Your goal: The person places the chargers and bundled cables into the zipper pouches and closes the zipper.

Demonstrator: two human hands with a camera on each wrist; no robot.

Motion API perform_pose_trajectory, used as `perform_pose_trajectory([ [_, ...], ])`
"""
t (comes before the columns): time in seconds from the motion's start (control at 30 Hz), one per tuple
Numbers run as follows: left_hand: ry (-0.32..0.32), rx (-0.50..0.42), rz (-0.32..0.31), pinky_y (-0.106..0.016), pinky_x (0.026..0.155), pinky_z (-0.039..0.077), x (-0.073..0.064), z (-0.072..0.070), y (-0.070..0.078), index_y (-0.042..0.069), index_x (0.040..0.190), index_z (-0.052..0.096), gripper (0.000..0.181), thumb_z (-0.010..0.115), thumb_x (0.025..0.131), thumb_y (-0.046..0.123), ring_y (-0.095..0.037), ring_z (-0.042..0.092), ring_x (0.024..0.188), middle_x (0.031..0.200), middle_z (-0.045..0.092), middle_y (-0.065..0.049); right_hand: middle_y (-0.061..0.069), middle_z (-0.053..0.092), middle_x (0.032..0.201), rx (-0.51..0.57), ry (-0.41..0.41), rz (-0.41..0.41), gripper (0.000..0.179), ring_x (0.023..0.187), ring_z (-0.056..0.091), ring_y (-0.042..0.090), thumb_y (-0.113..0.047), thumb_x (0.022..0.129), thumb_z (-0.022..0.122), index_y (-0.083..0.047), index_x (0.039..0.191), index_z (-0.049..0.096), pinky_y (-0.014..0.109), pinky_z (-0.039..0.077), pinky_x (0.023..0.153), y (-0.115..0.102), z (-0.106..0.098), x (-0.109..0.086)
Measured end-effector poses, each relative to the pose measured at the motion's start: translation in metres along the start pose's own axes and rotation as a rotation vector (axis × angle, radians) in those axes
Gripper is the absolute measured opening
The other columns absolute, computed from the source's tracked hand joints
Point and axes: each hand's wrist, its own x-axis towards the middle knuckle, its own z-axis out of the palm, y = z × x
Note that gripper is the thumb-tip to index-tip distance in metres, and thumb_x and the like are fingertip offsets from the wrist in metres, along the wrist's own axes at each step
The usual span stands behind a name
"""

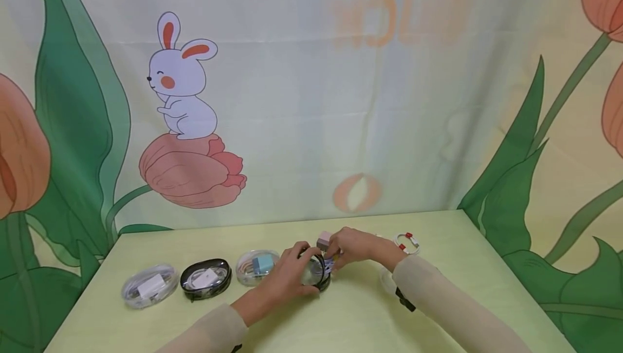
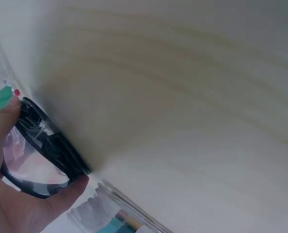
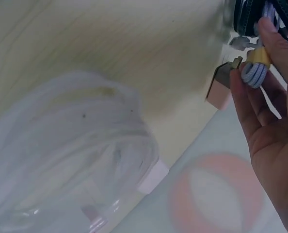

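Pale cloth [image 1: 292,99] — printed rabbit [image 1: 190,80], tulips [image 1: 21,147] — hangs behind a yellow-green table [image 1: 350,320].

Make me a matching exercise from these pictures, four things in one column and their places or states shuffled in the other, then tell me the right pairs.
Things:
1. Left hand
2. Grey cable bundle
3. Blue charger block
4. Coiled white cable with red ties

Places or states:
A. Held by the right hand
B. Lying to the right of both hands in the head view
C. Gripping the black-edged case
D. In a clear case, third from the left in the head view

Right pairs: 1-C, 2-A, 3-D, 4-B.
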Motion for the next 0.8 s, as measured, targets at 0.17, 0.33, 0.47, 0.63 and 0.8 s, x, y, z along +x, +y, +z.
perform_pose_trajectory([
  [0.17, -0.019, -0.043, -0.009, -0.052, 0.091, 0.053, 0.001, 0.000, 0.001, 0.017, 0.141, 0.049, 0.079, 0.090, 0.077, 0.037, -0.041, 0.053, 0.119, 0.140, 0.044, -0.012, -0.001, 0.067, 0.092, 0.007, 0.034, 0.039, 0.020, 0.077, 0.056, 0.009, -0.023, 0.084, 0.085, -0.012, 0.078, 0.070, 0.017, 0.044, 0.067, 0.000, 0.010, 0.007],
  [0.33, -0.024, -0.075, -0.024, -0.052, 0.091, 0.053, 0.001, 0.002, 0.002, 0.017, 0.141, 0.049, 0.078, 0.089, 0.078, 0.037, -0.041, 0.053, 0.119, 0.140, 0.043, -0.011, -0.004, 0.065, 0.093, -0.036, 0.062, 0.117, 0.019, 0.077, 0.054, 0.003, -0.019, 0.083, 0.084, -0.016, 0.076, 0.066, 0.018, 0.046, 0.069, -0.002, 0.017, 0.011],
  [0.47, -0.014, -0.084, -0.039, -0.052, 0.091, 0.053, 0.000, 0.004, 0.002, 0.017, 0.140, 0.048, 0.077, 0.090, 0.077, 0.036, -0.042, 0.052, 0.119, 0.141, 0.042, -0.011, -0.004, 0.064, 0.085, 0.024, 0.108, 0.104, 0.017, 0.071, 0.054, 0.003, -0.017, 0.082, 0.085, -0.013, 0.077, 0.069, 0.017, 0.045, 0.063, -0.004, 0.017, 0.012],
  [0.63, 0.002, -0.072, -0.049, -0.052, 0.090, 0.054, -0.002, 0.006, 0.002, 0.017, 0.142, 0.048, 0.079, 0.090, 0.077, 0.036, -0.041, 0.053, 0.120, 0.144, 0.041, -0.013, -0.005, 0.060, 0.084, 0.074, 0.142, 0.048, 0.017, 0.074, 0.053, 0.002, -0.021, 0.082, 0.087, -0.011, 0.090, 0.076, 0.014, 0.046, 0.064, -0.004, 0.020, 0.017],
  [0.8, 0.009, -0.072, -0.039, -0.053, 0.092, 0.053, -0.005, 0.006, 0.002, 0.015, 0.142, 0.047, 0.081, 0.090, 0.077, 0.035, -0.042, 0.054, 0.118, 0.142, 0.042, -0.015, -0.005, 0.060, 0.084, 0.068, 0.171, 0.042, 0.014, 0.075, 0.050, 0.005, -0.017, 0.081, 0.087, -0.010, 0.086, 0.076, 0.016, 0.045, 0.064, -0.008, 0.027, 0.022],
])
